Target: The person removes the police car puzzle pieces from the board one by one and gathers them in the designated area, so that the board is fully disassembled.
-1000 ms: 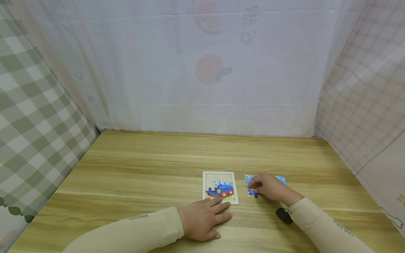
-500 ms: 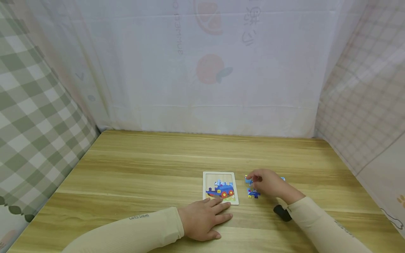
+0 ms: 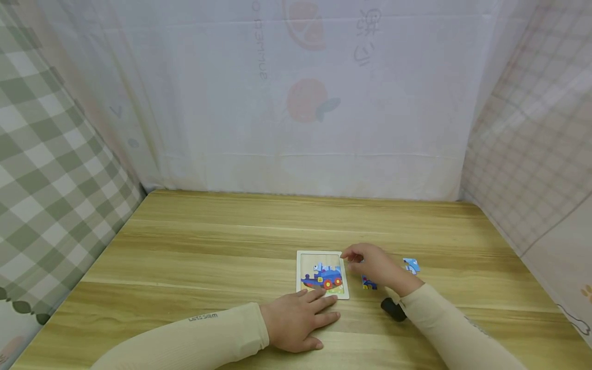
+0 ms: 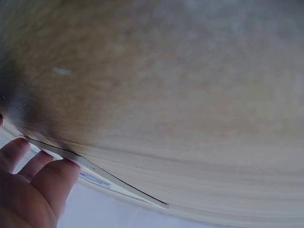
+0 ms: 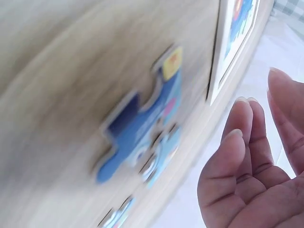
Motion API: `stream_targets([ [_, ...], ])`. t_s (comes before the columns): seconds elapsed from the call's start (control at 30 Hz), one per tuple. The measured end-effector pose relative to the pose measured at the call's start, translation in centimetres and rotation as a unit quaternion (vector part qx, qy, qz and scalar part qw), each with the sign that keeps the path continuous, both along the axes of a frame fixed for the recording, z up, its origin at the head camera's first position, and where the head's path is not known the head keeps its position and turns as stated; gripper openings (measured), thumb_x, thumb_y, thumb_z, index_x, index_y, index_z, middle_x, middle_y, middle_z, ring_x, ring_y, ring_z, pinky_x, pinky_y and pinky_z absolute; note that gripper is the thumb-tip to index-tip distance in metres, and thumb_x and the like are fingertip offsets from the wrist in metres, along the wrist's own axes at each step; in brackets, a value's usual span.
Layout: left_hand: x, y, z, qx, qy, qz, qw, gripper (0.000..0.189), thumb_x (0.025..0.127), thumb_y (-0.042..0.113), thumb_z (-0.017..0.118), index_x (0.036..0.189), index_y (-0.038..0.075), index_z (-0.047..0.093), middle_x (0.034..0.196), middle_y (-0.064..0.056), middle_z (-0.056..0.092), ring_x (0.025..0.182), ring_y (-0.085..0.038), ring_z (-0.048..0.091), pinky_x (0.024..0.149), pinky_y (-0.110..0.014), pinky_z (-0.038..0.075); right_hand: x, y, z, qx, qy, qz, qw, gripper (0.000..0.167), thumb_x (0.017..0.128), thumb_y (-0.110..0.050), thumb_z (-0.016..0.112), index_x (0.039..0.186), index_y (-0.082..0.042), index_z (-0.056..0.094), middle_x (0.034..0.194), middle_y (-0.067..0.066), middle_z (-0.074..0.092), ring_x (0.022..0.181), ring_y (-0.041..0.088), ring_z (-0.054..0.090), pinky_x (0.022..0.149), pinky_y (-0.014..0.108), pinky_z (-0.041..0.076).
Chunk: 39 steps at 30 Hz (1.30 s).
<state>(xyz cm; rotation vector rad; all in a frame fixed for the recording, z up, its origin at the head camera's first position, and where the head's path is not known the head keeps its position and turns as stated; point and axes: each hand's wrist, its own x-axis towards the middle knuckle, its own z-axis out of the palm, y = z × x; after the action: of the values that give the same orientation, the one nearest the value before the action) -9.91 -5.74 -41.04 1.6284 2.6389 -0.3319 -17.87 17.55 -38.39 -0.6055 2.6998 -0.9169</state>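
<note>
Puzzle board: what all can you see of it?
The puzzle board lies flat on the wood-grained table: rectangular, pale-rimmed, apparently wood. Its upper interior is bare; below sits a blue vehicle picture with red, yellow-centred wheels. The left hand touches its near edge; whether the right hand does is unclear.

Behind the wood-grained tabletop [image 3: 222, 236] I see a pale curtain [image 3: 208, 103] printed with faded orange fruit [image 3: 306, 100], green-and-white checked cloth [image 3: 51, 154] at left, a faintly gridded sheet [image 3: 518, 133] at right.

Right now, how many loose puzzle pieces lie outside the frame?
3 visible: the near piece, right of the frame; the middle piece just beyond it; the far-right piece. The right hand may hide more.
</note>
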Motion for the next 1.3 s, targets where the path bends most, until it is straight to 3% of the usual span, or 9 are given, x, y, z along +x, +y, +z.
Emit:
stream_targets([
  [0.23, 0.1, -0.1, 0.1, 0.005, 0.009, 0.0, 0.9999, 0.06, 0.097, 0.058, 0.041, 0.149, 0.029, 0.039, 0.153, 0.002, 0.035, 0.139, -0.021, 0.034, 0.107, -0.03, 0.037, -0.4, -1.8, -0.2, 0.011, 0.01, 0.001, 0.9999, 0.016, 0.087, -0.002, 0.067, 0.102, -0.006, 0.069, 0.089, 0.0, 0.062, 0.084, 0.016, 0.055, 0.078, 0.036, 0.048],
  [0.6, 0.0, 0.0, 0.0, 0.003, 0.006, -0.005, 1.0, 0.06, 0.097, 0.058, 0.04, 0.149, 0.028, 0.038, 0.154, 0.001, 0.034, 0.14, -0.022, 0.033, 0.108, -0.031, 0.036, -0.6, -3.9, -0.6, 0.005, -0.013, 0.0, 0.9999, 0.013, 0.088, -0.004, 0.067, 0.101, -0.007, 0.069, 0.089, -0.001, 0.061, 0.084, 0.015, 0.054, 0.08, 0.036, 0.048],
  [1.3, -0.1, 0.1, 0.0, 0.007, 0.025, -0.01, 0.9996, 0.059, 0.096, 0.058, 0.041, 0.148, 0.028, 0.041, 0.153, 0.001, 0.036, 0.138, -0.022, 0.036, 0.106, -0.031, 0.038, -1.0, -5.6, -1.1, 0.03, -0.021, -0.018, 0.9992, 0.013, 0.084, 0.002, 0.067, 0.096, -0.004, 0.071, 0.087, 0.002, 0.064, 0.081, 0.015, 0.056, 0.08, 0.036, 0.051],
])
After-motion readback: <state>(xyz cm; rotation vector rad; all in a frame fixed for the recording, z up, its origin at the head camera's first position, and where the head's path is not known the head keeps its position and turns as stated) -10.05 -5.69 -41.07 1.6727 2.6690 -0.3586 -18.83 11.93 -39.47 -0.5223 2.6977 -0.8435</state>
